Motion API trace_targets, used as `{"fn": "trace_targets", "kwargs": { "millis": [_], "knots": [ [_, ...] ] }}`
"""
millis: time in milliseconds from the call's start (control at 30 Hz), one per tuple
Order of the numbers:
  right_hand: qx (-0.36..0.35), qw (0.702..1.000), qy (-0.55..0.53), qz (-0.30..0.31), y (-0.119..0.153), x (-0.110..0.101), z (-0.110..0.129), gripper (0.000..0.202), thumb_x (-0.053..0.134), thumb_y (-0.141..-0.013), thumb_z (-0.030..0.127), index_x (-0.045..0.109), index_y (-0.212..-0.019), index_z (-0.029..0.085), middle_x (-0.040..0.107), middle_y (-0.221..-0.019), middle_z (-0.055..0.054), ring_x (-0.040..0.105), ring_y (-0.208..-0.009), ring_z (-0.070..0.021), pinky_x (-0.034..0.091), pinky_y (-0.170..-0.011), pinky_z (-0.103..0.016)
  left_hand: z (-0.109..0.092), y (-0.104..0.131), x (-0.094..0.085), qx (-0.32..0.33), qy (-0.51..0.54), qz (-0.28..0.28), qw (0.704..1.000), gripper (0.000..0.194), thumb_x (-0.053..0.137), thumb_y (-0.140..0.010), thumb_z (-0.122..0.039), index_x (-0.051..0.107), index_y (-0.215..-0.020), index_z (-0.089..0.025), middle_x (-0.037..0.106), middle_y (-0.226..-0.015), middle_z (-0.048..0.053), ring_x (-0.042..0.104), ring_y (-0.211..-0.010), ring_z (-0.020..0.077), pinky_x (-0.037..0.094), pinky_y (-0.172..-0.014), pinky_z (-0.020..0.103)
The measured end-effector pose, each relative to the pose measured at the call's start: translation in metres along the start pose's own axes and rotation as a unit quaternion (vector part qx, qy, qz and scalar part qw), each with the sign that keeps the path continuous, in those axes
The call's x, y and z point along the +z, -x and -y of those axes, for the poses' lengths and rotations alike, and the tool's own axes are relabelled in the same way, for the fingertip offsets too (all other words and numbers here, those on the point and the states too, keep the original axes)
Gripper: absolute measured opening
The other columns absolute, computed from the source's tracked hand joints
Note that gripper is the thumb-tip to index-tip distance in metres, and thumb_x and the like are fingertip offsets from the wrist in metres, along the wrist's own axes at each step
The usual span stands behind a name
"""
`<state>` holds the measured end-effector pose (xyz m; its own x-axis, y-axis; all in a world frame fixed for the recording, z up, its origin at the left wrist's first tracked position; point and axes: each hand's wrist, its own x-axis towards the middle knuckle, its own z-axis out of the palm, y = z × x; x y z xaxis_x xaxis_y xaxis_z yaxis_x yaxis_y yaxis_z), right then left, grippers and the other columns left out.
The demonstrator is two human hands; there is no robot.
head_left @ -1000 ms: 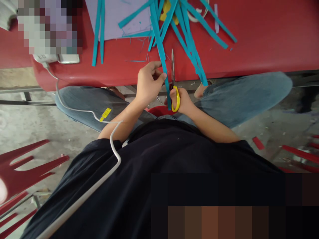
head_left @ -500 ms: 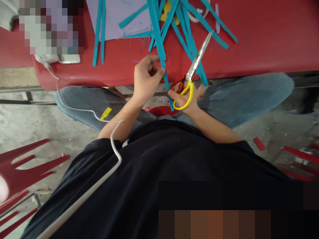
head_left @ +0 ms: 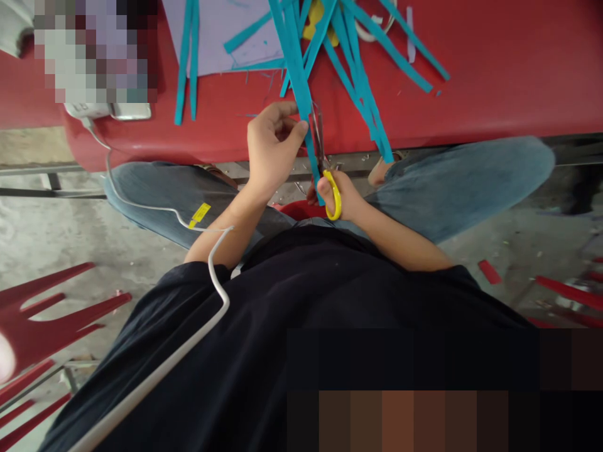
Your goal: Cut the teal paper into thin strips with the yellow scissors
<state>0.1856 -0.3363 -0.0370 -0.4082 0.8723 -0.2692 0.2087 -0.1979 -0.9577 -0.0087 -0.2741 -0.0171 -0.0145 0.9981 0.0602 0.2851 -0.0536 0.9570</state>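
My left hand [head_left: 276, 138] pinches a long blue strip [head_left: 298, 81] between thumb and fingers near the table's front edge. The strip runs from the table down past the edge toward my lap. My right hand [head_left: 346, 193] grips a pair of scissors [head_left: 333, 196] by its handles, a yellow loop showing in front. The blades point up toward the table, right beside the strip's right edge. Whether they touch the strip I cannot tell. Some fingers of my right hand are hidden behind the strip and the handle.
On the red table [head_left: 494, 69] lie several more blue strips [head_left: 360, 81], a pale purple sheet [head_left: 211, 37], a yellow piece and a white ring-shaped thing. A white cable [head_left: 141, 206] crosses my left leg and arm. Red plastic chairs [head_left: 51, 289] stand on the floor at both sides.
The scissors have swung left and turned upright, from pointing up-right to lying alongside the blue strip. My left hand, with the strip, has shifted slightly left.
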Motion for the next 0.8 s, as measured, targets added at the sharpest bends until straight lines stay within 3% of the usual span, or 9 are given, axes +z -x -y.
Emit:
{"fn": "trace_targets", "kwargs": {
  "millis": [167, 467, 633, 800],
  "knots": [
    [0.018, 0.996, -0.085, -0.017, -0.001, 0.007, 0.008, 0.062, 0.082, -0.085, 0.085, 0.075, -0.086, 0.024, 0.082, -0.086, -0.010, 0.079, -0.074, -0.0271, 0.069, -0.071, -0.044, -0.006, 0.001, -0.001, 0.013, 0.045, -0.040, 0.998, 0.062, 0.063, -0.099, -0.091, 0.068, -0.118, -0.032, 0.080, -0.094, -0.001, 0.074, -0.090, 0.0192, 0.064, -0.087, 0.050],
    [0.024, 0.981, -0.190, -0.040, -0.004, 0.004, 0.012, 0.051, 0.084, -0.085, 0.075, 0.076, -0.087, 0.024, 0.086, -0.091, -0.010, 0.084, -0.077, -0.0297, 0.074, -0.080, -0.049, 0.006, -0.008, 0.002, 0.002, 0.028, -0.032, 0.999, 0.068, 0.058, -0.099, -0.094, 0.064, -0.111, -0.028, 0.074, -0.087, -0.001, 0.065, -0.080, 0.0134, 0.060, -0.079, 0.042],
    [0.038, 0.977, -0.196, -0.075, -0.007, 0.004, 0.007, 0.048, 0.083, -0.085, 0.073, 0.072, -0.086, 0.026, 0.087, -0.093, -0.010, 0.084, -0.079, -0.0301, 0.072, -0.075, -0.047, 0.003, -0.004, 0.009, -0.033, 0.059, 0.033, 0.997, 0.042, 0.068, -0.108, -0.066, 0.064, -0.100, -0.025, 0.072, -0.085, 0.001, 0.071, -0.078, 0.0156, 0.061, -0.072, 0.039],
    [0.014, 0.976, -0.192, -0.105, -0.010, 0.001, 0.007, 0.040, 0.083, -0.086, 0.064, 0.074, -0.085, 0.025, 0.085, -0.086, -0.007, 0.081, -0.073, -0.0265, 0.069, -0.067, -0.042, 0.002, 0.001, 0.014, -0.065, 0.045, 0.059, 0.995, 0.017, 0.076, -0.102, -0.031, 0.065, -0.091, -0.022, 0.073, -0.081, 0.004, 0.078, -0.078, 0.0197, 0.064, -0.072, 0.036]
  ]
}}
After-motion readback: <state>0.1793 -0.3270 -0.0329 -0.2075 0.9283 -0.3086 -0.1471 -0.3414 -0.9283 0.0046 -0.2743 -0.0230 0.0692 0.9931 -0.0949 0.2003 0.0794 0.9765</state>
